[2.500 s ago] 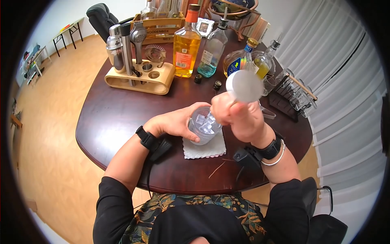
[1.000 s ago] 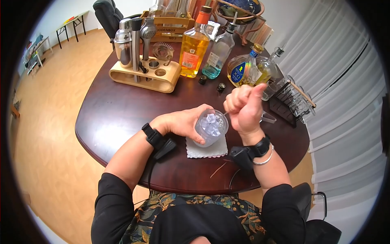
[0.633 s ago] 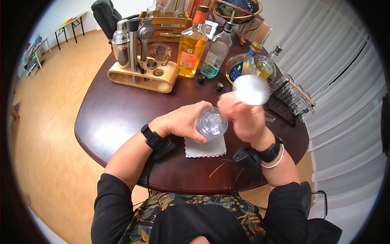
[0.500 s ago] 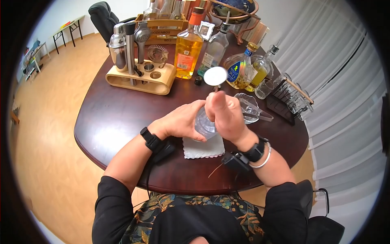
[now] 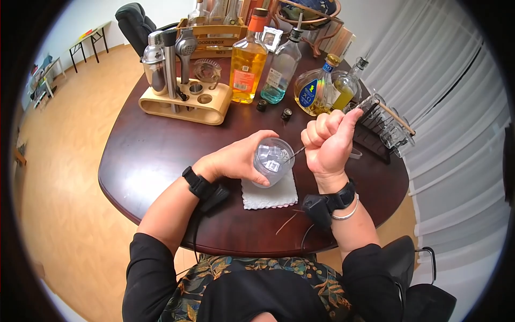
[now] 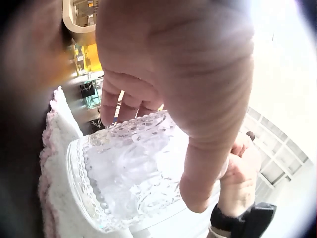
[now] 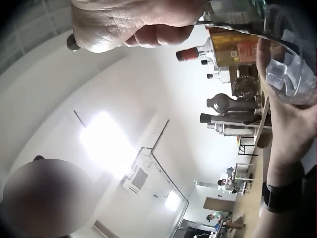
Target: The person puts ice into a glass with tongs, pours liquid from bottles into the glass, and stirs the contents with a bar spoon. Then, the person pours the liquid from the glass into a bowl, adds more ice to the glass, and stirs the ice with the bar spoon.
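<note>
A clear textured glass with ice cubes is tilted above a white cloth, and my left hand grips its side. In the left wrist view the thumb and fingers wrap the glass, whose base is close to the cloth's pink-edged border. My right hand, fingers curled, holds a thin metal rod that reaches into the glass. The right wrist view shows the rod running from the right hand to the ice cubes.
Behind stand an orange-capped bottle, a pourer bottle and an XO bottle. A wooden bar-tool stand is at the back left, a glass rack at the right. Two small dark caps lie before the bottles.
My right hand has swung right and turned away from the glass; the round white disc above it is no longer visible. The left hand keeps its grip, with the glass nearly in place.
</note>
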